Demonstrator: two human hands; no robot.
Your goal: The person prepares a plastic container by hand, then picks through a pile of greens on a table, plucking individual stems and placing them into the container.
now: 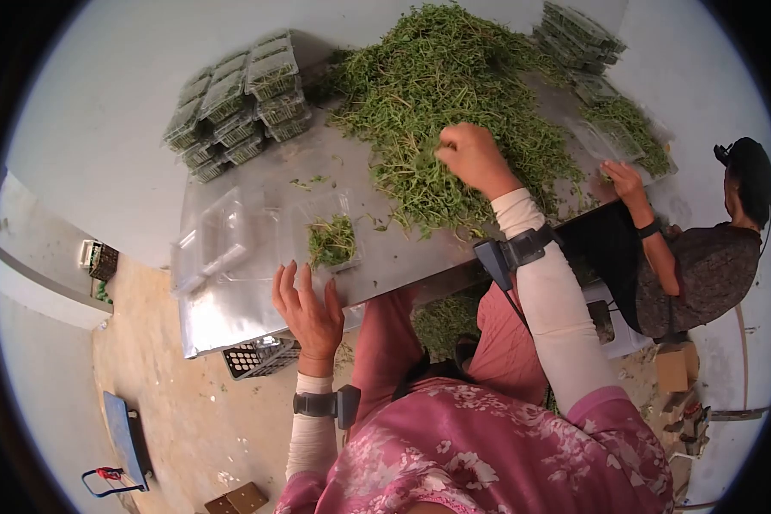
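A large heap of leafy green sprigs [420, 94] covers the back middle of the metal table. My right hand [474, 158] is over the heap, its fingers curled in on some of the sprigs. By the front edge of the table, my left hand [308, 313] has its fingers spread and holds nothing. Its fingertips are close to an open clear plastic box [344, 206], which has a small bunch of greens [331, 241] in it. Left of that box lie empty clear plastic boxes [218, 240].
Filled clear boxes [240, 94] are stacked at the back left of the metal table [295, 163], others [578, 38] at the back right. A co-worker [694, 265] sits at the right, one hand [625, 182] near another box of greens. Below is a black crate [261, 358].
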